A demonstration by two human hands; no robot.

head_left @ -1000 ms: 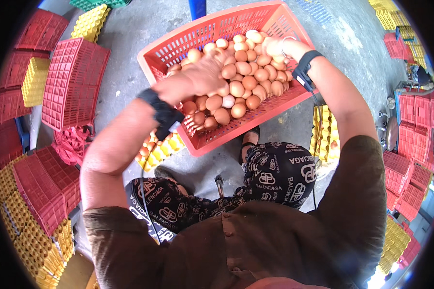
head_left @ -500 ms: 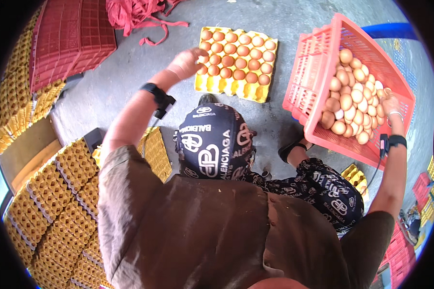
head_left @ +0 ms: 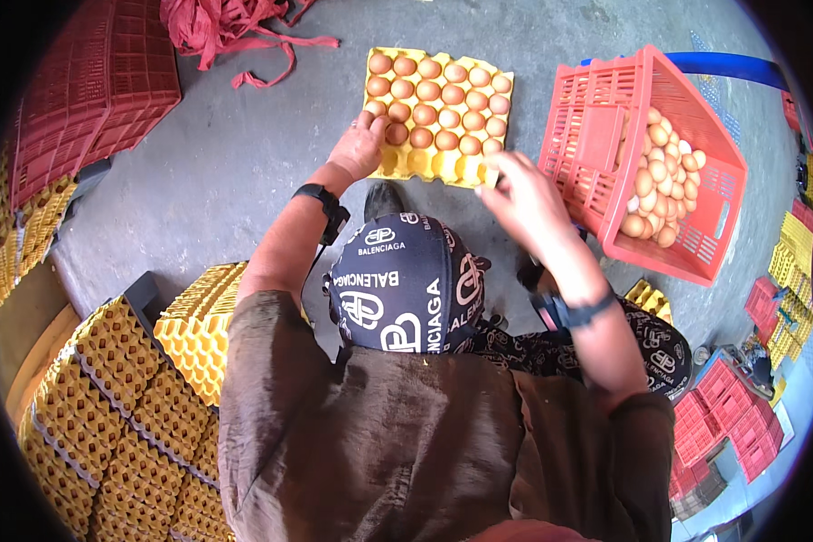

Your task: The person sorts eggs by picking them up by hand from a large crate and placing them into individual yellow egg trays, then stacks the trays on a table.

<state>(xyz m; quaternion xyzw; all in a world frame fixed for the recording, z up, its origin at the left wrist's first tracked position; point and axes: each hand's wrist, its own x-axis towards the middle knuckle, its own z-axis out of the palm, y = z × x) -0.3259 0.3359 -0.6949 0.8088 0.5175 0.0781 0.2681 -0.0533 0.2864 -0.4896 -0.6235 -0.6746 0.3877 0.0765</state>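
A yellow egg tray (head_left: 414, 164) lies on the floor ahead of me. Brown eggs (head_left: 446, 141) fill its far rows, and the cups along its near edge show no eggs. My left hand (head_left: 359, 146) is over the tray's left edge with fingers bent, touching or covering the end of the nearest egg row; what is under them is hidden. At the near right corner hovers my right hand (head_left: 526, 191), its fingers curled together, their contents hidden. A tilted pink plastic crate (head_left: 587, 149) stands to the right, holding a heap of loose eggs (head_left: 664, 185).
A dark red crate (head_left: 99, 90) and red strips (head_left: 226, 27) lie at the far left. Stacked egg trays (head_left: 108, 406) fill the near left, beside a yellow tray stack (head_left: 194, 316). Beyond the pink crate runs a blue tube (head_left: 723, 65). More red crates (head_left: 723, 415) stand at right.
My right hand has left the eggs in the pink crate and swung left to the tray's near corner. My left hand has moved slightly nearer, against the tray's left edge. The view has shifted.
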